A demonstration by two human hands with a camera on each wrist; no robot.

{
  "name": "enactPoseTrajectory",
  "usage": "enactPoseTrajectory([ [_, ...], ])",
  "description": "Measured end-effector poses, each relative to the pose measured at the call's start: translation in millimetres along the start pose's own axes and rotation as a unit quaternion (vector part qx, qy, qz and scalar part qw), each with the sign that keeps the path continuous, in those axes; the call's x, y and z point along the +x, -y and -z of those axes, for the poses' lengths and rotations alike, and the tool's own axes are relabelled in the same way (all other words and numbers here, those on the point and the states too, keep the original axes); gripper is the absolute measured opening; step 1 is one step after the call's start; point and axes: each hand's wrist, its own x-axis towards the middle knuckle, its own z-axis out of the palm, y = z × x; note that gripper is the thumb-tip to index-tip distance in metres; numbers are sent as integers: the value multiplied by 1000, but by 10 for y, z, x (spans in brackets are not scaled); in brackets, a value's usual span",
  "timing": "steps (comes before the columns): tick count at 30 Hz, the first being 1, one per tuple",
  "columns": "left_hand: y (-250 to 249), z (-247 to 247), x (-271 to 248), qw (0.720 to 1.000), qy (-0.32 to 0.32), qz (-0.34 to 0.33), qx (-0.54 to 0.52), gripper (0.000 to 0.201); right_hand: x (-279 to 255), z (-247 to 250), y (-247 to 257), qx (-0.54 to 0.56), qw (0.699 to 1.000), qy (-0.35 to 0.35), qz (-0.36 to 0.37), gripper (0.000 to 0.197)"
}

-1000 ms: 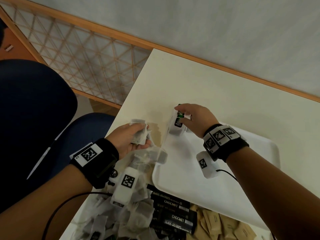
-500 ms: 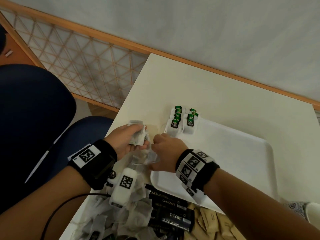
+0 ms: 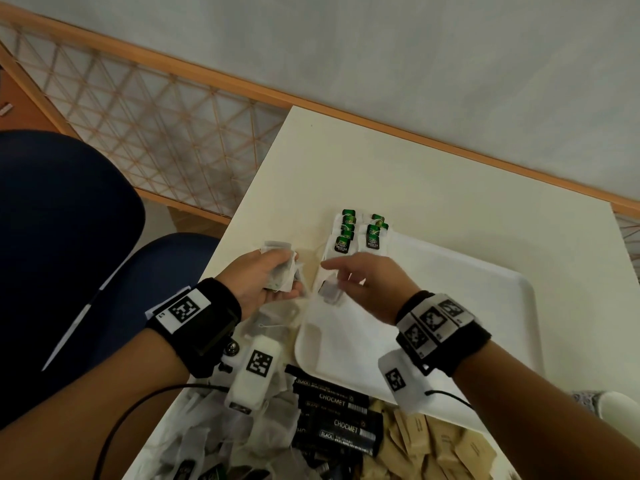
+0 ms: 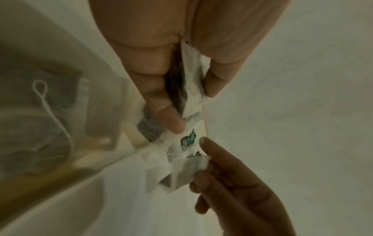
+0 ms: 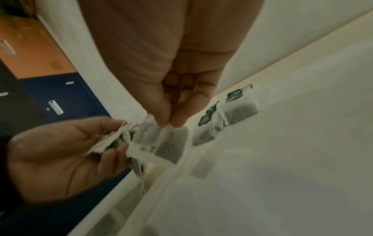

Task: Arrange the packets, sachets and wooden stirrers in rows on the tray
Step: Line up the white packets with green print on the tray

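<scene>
We are part-way through the tea-bag rows. Our left hand [image 3: 266, 282] hangs just off the tray's [image 3: 502, 306] left edge, fingers curled round a small bundle of tea bags [image 3: 278, 271] that serves as our stock. Our right hand [image 3: 367, 285] hovers over the tray's near-left part, thumb and forefinger pinched on a single tea bag [image 5: 167, 143] at its top edge, so the bag hangs below the fingertips; the other fingers are loosely spread.

Two short rows of green-tagged tea bags [image 3: 358, 235] already lie overlapped at the tray's far-left corner, tags pointing away from us. Most of the tray is bare. On the table nearer to us lie a loose heap of tea bags [image 3: 221, 441], black CHOCMET sachets [image 3: 337, 424] and brown paper packets [image 3: 436, 445], none of them sorted yet; we see no wooden stirrers in these views.

We judge the next move to be carrying the pinched bag forward and laying it overlapping the nearest bag of a row, tag turned the same way. The trailing string could snag the bundle.
</scene>
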Motion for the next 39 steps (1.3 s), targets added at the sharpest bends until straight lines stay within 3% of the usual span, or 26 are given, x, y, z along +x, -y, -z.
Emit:
enactPoseTrajectory([
  [3, 21, -69, 16, 1000, 3, 4, 8, 22, -8, 81, -2, 104, 993, -46, -9, 30],
  [9, 72, -202, 16, 998, 56, -2, 29, 21, 59, 88, 185, 309, 948, -67, -28, 38],
  [14, 101, -224, 18, 998, 64, -10, -24, 50, 105, 1, 221, 346, 933, -86, -60, 23],
  [16, 105, -235, 12, 998, 52, -17, -15, 52, 87, -1, 243, 371, 923, -85, -56, 18],
  [19, 117, -247, 16, 999, 44, -20, -5, 48, 53, -18, 254, 420, 906, -42, -45, 32],
  [23, 132, -204, 58, 999, 29, -9, -21, 35, 55, 18, 166, 369, 924, -75, -64, 45],
  [26, 109, -160, 69, 1000, 15, -7, 4, 25, 68, 145, -20, 258, 954, -121, -91, 45],
  [30, 21, -130, 54, 1000, 18, 6, -7, 22, 92, 303, -251, 90, 988, -70, -105, 58],
  [35, -51, -93, 48, 998, 12, 10, -53, 26, 140, 404, -413, 45, 993, -9, -106, 64],
  [39, -47, -79, 70, 1000, 20, 12, -18, 25, 256, 433, -453, 21, 995, 19, -100, 66],
])
